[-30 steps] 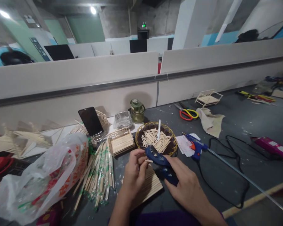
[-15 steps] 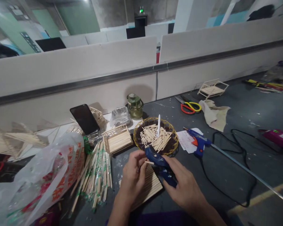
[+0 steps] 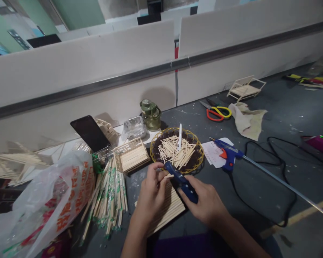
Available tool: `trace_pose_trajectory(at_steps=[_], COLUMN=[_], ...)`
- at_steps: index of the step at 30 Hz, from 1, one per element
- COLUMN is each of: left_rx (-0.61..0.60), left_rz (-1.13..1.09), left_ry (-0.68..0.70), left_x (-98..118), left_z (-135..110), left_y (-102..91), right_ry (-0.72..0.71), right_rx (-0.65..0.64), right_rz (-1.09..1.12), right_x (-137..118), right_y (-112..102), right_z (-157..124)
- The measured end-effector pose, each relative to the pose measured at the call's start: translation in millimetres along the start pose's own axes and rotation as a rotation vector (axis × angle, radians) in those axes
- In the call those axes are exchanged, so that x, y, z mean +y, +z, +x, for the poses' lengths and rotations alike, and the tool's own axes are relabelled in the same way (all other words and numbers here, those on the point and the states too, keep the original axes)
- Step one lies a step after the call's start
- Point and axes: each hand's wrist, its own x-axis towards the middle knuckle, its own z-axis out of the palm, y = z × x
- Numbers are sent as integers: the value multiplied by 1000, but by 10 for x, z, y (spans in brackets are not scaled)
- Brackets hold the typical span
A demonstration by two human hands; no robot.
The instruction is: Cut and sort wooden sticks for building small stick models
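Observation:
My left hand (image 3: pixel 153 188) is closed, its thumb and fingers pinching a short wooden stick (image 3: pixel 169 176). In my right hand (image 3: pixel 206 200) is a hand cutter with dark blue handles (image 3: pixel 184 184); the fingers wrap round it and the handles look squeezed together. Its jaws are hidden, beside the stick's end. Beneath both hands lies a flat panel of wooden sticks (image 3: pixel 172 206) set side by side. Just beyond them a brown woven basket with a yellow rim (image 3: pixel 200 159) contains many cut sticks (image 3: pixel 185 156) and a white pen (image 3: pixel 180 136).
To the left are wrapped chopsticks (image 3: pixel 111 200), a plastic bag (image 3: pixel 70 193), a small stick-built piece (image 3: pixel 131 157) and a phone (image 3: pixel 90 132). A green bottle (image 3: pixel 150 114) stands behind. On the right lie a blue glue gun (image 3: pixel 228 154) with its cord, scissors (image 3: pixel 218 113) and a cloth (image 3: pixel 247 120).
The cutter's handles have come together in my right hand, having been spread apart. My left hand still pinches the stick. The view has tilted slightly downward.

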Motion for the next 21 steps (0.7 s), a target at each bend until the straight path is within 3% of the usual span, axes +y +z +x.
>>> trace_pose_trajectory(at_steps=[5,21], left_rx=[17,53], left_rz=[4,-136], left_ry=[-14,-56], left_x=[-4,-32], left_z=[107,139], left_y=[-10,25], right_ry=[61,29], right_rx=[-89,-108], right_rz=[1,166], right_x=[-47,-18], right_y=[-56,-41], right_z=[117,144])
